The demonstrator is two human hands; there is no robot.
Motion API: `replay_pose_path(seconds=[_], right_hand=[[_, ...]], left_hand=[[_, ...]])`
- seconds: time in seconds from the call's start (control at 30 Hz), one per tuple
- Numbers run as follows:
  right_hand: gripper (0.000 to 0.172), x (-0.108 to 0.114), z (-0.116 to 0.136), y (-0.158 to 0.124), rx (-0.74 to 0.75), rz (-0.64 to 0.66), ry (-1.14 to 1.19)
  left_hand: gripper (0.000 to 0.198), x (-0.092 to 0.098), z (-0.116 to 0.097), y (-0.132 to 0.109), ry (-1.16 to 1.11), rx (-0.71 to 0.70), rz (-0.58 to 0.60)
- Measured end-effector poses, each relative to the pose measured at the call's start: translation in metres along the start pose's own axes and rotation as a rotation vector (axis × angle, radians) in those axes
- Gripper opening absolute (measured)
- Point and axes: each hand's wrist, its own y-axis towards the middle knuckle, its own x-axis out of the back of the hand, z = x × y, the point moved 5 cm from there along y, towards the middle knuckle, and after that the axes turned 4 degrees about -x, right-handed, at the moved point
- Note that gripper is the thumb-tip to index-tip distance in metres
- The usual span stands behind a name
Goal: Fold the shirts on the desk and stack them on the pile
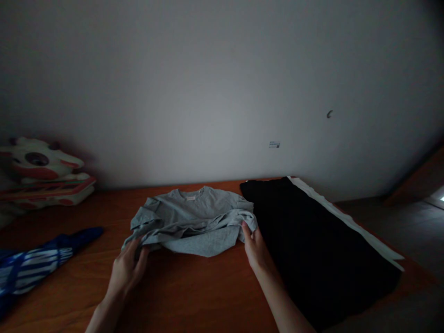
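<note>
A grey T-shirt lies bunched on the wooden table, its collar and pale neck label toward the wall. The lower part is gathered in folds, and a flap of cloth hangs toward me between my hands. My left hand is closed on the fabric at the left side, its fingertips partly hidden by the folds. At the right side my right hand pinches the gathered cloth, thumb on top. Just right of that hand is a black garment laid flat, with a white cloth showing along its far right edge.
A blue and white striped cloth lies on the table at the left. Behind it stands a cow-shaped toy keyboard. A wall with a small sticker and a hook rises behind the table.
</note>
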Motion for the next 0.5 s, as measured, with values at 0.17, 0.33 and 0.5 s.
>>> replay_pose_path(seconds=[0.17,0.33,0.5], right_hand=[[0.056,0.005,-0.015,0.003,0.041,-0.091,0.005],[0.057,0.011,-0.022,0.003,0.047,-0.197,-0.047],[0.054,0.007,-0.023,0.002,0.036,-0.16,-0.083]], left_hand=[[0.035,0.018,-0.003,-0.002,-0.073,0.209,-0.152],[0.039,0.036,-0.006,-0.001,-0.024,0.374,-0.301],[0.048,0.03,0.003,0.005,-0.157,0.609,-0.136]])
